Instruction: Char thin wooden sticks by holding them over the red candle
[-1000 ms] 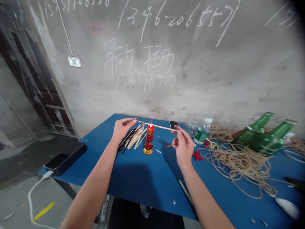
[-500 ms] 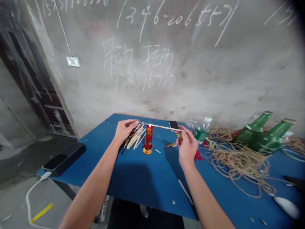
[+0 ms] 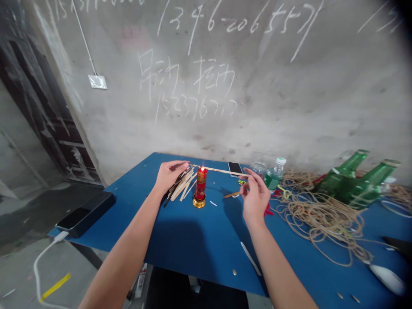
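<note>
A thin pale wooden strip is stretched level just above the flame of a lit red candle on a brass base. My left hand pinches the strip's left end, and my right hand pinches its right end. Behind the candle, under my left hand, lies a pile of several wooden strips, some pale and some blackened. All of this is on a blue table.
A phone, a glass jar and a small plastic bottle stand at the back. Tangled tan cord and two green glass bottles fill the right side. A black box sits at the left edge.
My right hand has shifted a little right and the strip has slid with it over the flame. The left hand has stayed nearly in place.
</note>
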`<control>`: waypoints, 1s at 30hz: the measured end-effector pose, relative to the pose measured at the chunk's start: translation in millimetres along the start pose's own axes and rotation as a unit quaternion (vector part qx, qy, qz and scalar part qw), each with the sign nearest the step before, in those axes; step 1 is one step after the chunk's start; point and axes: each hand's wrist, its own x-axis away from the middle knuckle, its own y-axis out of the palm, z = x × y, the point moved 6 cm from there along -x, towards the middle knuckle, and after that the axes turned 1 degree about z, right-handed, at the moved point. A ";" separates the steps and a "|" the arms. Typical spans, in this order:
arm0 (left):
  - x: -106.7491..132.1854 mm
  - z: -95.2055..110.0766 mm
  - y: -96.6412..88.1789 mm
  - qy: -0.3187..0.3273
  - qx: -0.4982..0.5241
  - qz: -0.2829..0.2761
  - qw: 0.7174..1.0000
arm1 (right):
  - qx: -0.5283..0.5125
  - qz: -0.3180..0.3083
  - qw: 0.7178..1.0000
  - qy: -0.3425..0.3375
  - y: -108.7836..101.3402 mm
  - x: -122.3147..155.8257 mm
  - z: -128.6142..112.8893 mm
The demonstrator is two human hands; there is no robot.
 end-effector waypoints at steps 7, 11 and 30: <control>-2.4 -0.3 -4.2 0.020 0.002 0.021 1.000 | 0.004 -0.025 0.999 0.026 5.6 0.9 4.5; -2.7 1.6 -5.3 0.025 0.021 0.024 0.999 | 0.013 -0.027 0.999 0.018 5.5 0.0 3.7; -0.3 -1.7 -0.8 -0.013 0.067 -0.034 0.997 | 0.026 0.005 0.998 0.061 -4.5 -6.7 15.7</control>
